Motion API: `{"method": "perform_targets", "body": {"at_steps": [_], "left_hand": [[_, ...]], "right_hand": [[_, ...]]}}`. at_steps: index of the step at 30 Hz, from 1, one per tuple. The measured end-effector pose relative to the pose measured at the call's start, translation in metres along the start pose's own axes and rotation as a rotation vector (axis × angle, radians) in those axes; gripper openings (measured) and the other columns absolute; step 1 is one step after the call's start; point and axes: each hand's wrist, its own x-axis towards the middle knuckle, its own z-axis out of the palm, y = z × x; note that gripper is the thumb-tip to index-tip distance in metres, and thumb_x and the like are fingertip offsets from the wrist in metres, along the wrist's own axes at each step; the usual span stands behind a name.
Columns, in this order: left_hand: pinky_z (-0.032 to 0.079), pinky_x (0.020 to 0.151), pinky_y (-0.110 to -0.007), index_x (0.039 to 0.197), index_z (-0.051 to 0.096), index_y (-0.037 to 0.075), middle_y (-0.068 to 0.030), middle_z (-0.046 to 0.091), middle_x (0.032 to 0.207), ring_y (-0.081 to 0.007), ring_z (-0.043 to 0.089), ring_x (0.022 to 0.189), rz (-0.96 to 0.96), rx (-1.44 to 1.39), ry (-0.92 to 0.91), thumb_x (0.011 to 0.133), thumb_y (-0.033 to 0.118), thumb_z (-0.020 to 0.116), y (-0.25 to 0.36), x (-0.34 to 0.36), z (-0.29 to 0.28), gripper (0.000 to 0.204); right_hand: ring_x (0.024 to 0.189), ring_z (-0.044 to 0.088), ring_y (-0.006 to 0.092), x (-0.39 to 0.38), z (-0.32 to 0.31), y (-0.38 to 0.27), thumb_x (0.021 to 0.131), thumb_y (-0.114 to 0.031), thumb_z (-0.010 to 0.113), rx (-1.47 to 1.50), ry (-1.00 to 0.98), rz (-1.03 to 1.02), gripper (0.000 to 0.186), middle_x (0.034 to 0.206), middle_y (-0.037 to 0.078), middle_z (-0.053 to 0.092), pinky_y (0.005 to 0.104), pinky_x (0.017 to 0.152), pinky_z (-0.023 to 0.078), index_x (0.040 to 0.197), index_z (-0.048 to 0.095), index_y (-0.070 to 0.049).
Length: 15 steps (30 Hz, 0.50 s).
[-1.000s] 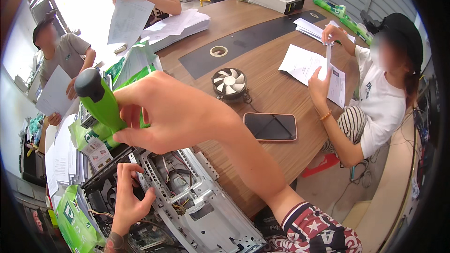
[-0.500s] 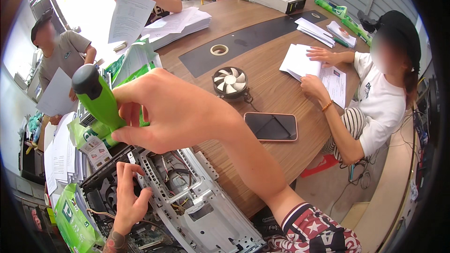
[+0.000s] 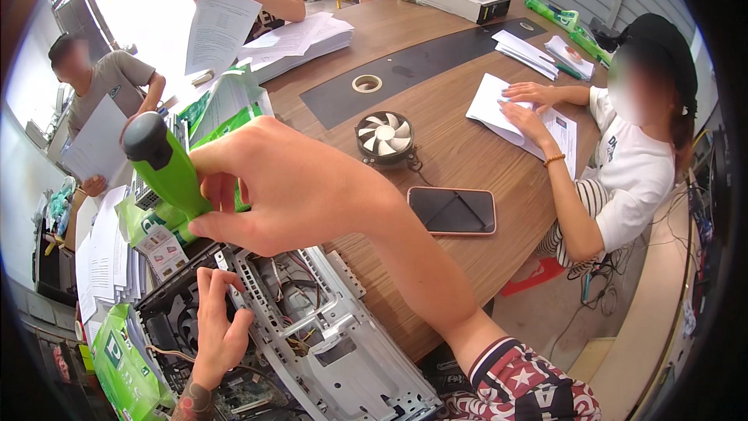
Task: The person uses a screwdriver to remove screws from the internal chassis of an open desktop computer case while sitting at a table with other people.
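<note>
In my right hand [image 3: 292, 179] is a green screwdriver [image 3: 165, 165] with a black end cap, its handle pinched between thumb and bent fingers. The screwdriver's lower part is hidden behind the hand. Below lies an opened computer case [image 3: 343, 351] with a silver metal frame, cables and a dark circuit board inside. My left hand [image 3: 218, 335] reaches into the case beside the perforated metal rail [image 3: 253, 296]. Its fingers are bent, the thumb stands apart, and no held thing shows between them. A black fan [image 3: 187, 318] sits inside the case near that hand.
A cooling fan with white blades [image 3: 385, 137] and a phone [image 3: 452, 210] lie on the wooden table [image 3: 436, 140]. Green packages [image 3: 125, 359] and paper stacks [image 3: 109, 265] border the case on the left. Several people sit or stand around, some handling papers [image 3: 222, 27].
Both my hands hold nearly the same pose, the right still on the screwdriver. The person on the right has moved a hand up onto the papers. The view has shifted slightly.
</note>
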Motion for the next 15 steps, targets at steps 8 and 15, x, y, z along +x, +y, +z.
{"method": "perform_targets", "body": {"at_steps": [8,15], "left_hand": [[0.041,0.077,-0.036,0.096,0.049,0.001,-0.0131,0.035,0.098,-0.0294,0.042,0.084,0.021,0.016,0.012,0.067,0.010,0.055,0.000,0.001,0.001,0.031],[0.037,0.076,-0.031,0.096,0.049,0.000,-0.0105,0.037,0.095,-0.0246,0.041,0.084,-0.015,-0.146,0.009,0.067,0.011,0.052,-0.009,-0.001,-0.007,0.031]], "right_hand": [[0.068,0.069,0.0211,-0.001,0.000,-0.004,0.079,-0.011,0.075,-0.020,-0.007,-0.005,0.014,0.075,0.010,0.069,0.0321,0.064,0.052,0.086,0.069,-0.001],[0.069,0.069,0.0207,0.001,0.002,-0.002,0.079,-0.011,0.076,0.001,-0.017,0.005,0.014,0.076,0.010,0.070,0.0323,0.065,0.052,0.087,0.069,-0.001]]}}
